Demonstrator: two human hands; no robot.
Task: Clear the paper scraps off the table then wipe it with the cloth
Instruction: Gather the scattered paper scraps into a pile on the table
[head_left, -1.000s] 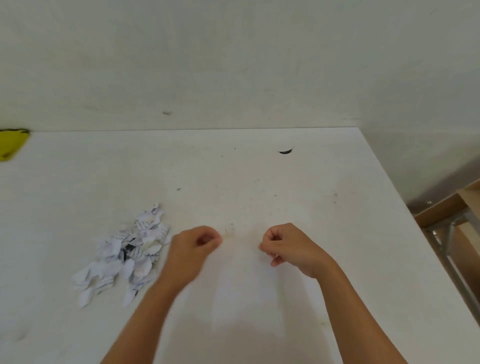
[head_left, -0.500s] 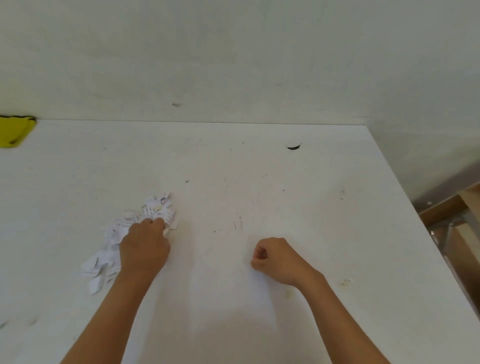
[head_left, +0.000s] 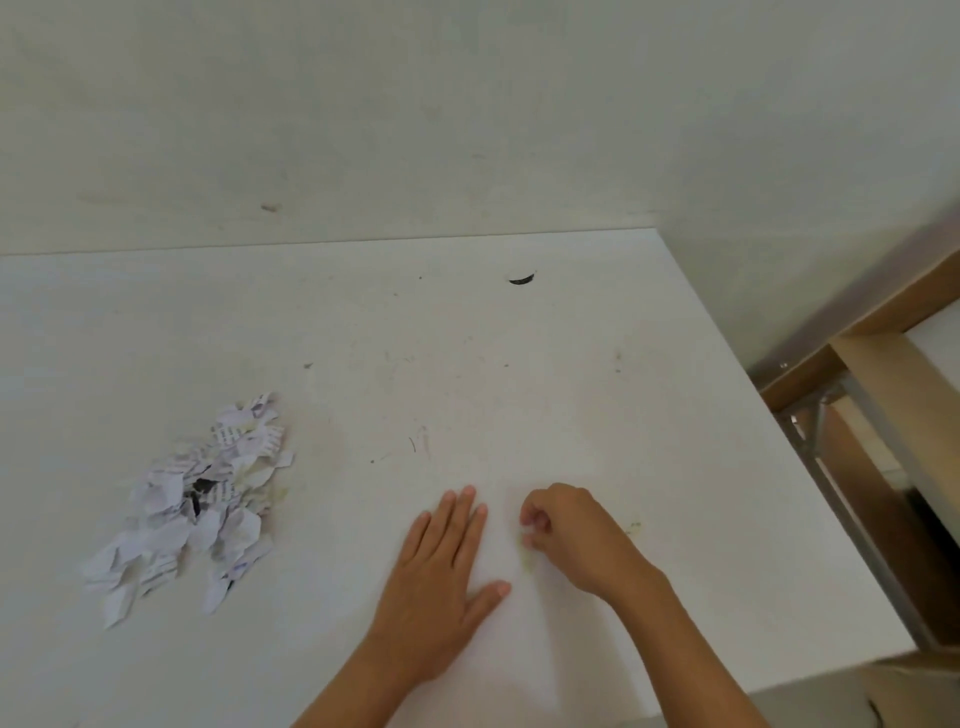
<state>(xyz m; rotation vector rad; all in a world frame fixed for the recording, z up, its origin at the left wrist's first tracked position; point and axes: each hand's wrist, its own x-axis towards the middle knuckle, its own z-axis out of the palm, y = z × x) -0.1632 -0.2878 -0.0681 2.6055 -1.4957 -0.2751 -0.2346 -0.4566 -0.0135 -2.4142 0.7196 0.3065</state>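
Scraps: 1 loose pile of paper scraps (head_left: 197, 504) lies on the left of the table (head_left: 571, 389), well apart from both hands.
Pile axis: diagonal, from near-left to far-right.
Left hand (head_left: 441, 577): flat on the table, fingers straight and close together.
Right hand (head_left: 571, 540): just beside it, fingers curled against the thumb, nothing visible between them.
Cloth: not in view.
Risk: a quick sweep would probably scatter the light pieces or leave strays behind.

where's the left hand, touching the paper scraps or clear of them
Apart. The head view shows the left hand lying flat on the table, with a plain stretch of bare tabletop between it and the paper scraps.
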